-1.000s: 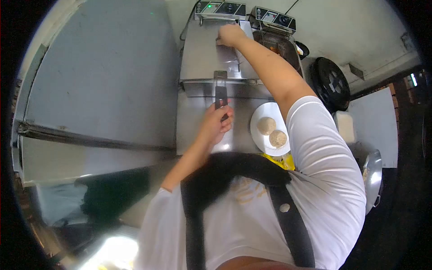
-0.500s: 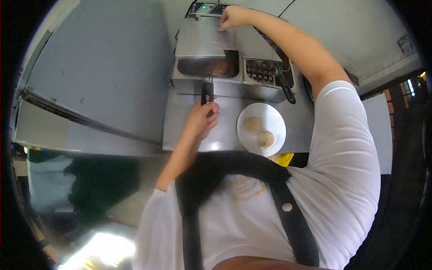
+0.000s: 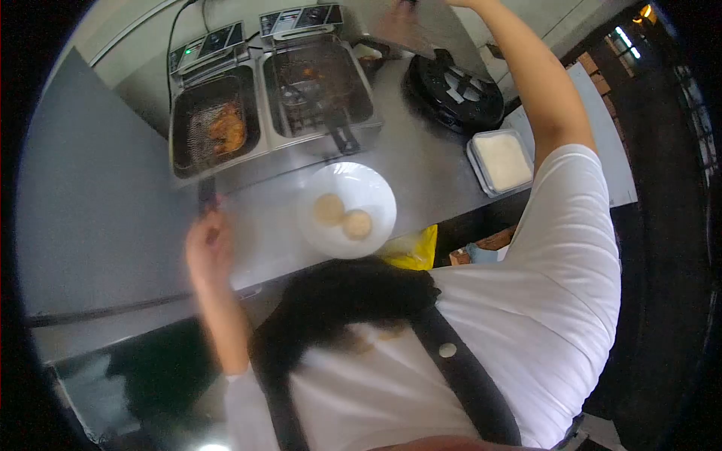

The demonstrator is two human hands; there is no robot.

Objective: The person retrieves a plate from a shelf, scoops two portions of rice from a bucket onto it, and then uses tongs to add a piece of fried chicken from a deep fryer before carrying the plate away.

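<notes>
My left hand (image 3: 210,244), smeared by motion, is closed around the dark handle (image 3: 207,194) of the left fryer basket. Inside that basket (image 3: 189,128) lies a browned, fried piece of food (image 3: 228,129). At the top edge, my right hand (image 3: 462,2) is mostly cut off. It holds the steel fryer lid (image 3: 455,34), tilted and away from the fryer, though its fingers hardly show. The double fryer (image 3: 259,154) stands uncovered. Below it, a white plate (image 3: 380,207) bears two pale round buns or patties (image 3: 357,224).
A second black-handled basket (image 3: 342,135) sits in the right well. Farther right are a round black appliance (image 3: 459,94) and a clear tub (image 3: 502,161) of cream-coloured contents. A yellow bag (image 3: 414,252) hangs by the counter's front edge. A grey panel (image 3: 90,203) borders the left.
The fryer lid has come off in my right hand, up and to the right, uncovering both wells. My view has swung right. My left hand stays at the basket handle.
</notes>
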